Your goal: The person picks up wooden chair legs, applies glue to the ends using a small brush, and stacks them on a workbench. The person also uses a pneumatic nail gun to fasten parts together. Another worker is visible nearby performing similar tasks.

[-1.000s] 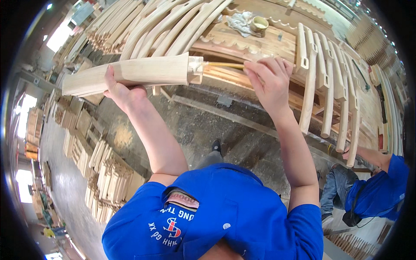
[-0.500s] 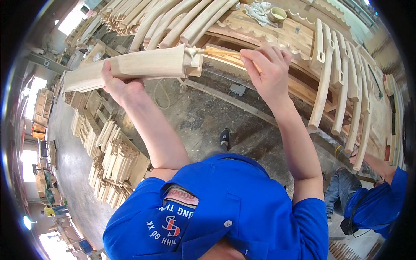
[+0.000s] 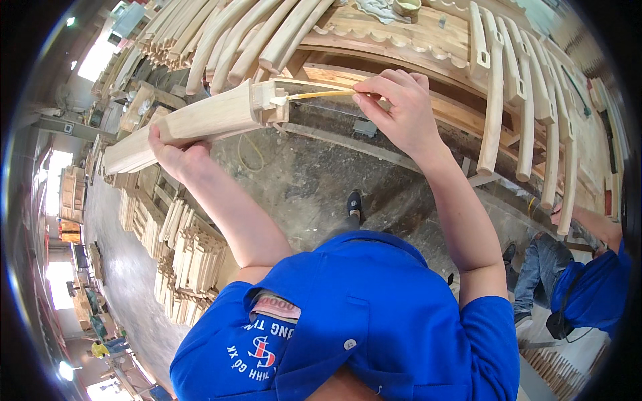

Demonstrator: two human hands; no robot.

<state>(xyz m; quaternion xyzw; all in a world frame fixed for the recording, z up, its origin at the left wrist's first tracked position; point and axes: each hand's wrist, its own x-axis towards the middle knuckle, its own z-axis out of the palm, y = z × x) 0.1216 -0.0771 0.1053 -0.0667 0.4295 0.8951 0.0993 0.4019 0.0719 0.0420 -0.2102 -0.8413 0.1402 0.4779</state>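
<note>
We are now touching the stick (image 3: 321, 94), pinched in our right hand (image 3: 398, 110), to the wooden piece's (image 3: 200, 123) notched end at three o'clock, probably spreading glue; our left hand (image 3: 175, 152) keeps gripping it.

Bare floor (image 3: 314, 187) at centre leaves room; curved wooden rails (image 3: 227, 33) crowd the top, stacked parts (image 3: 187, 254) lower left
</note>
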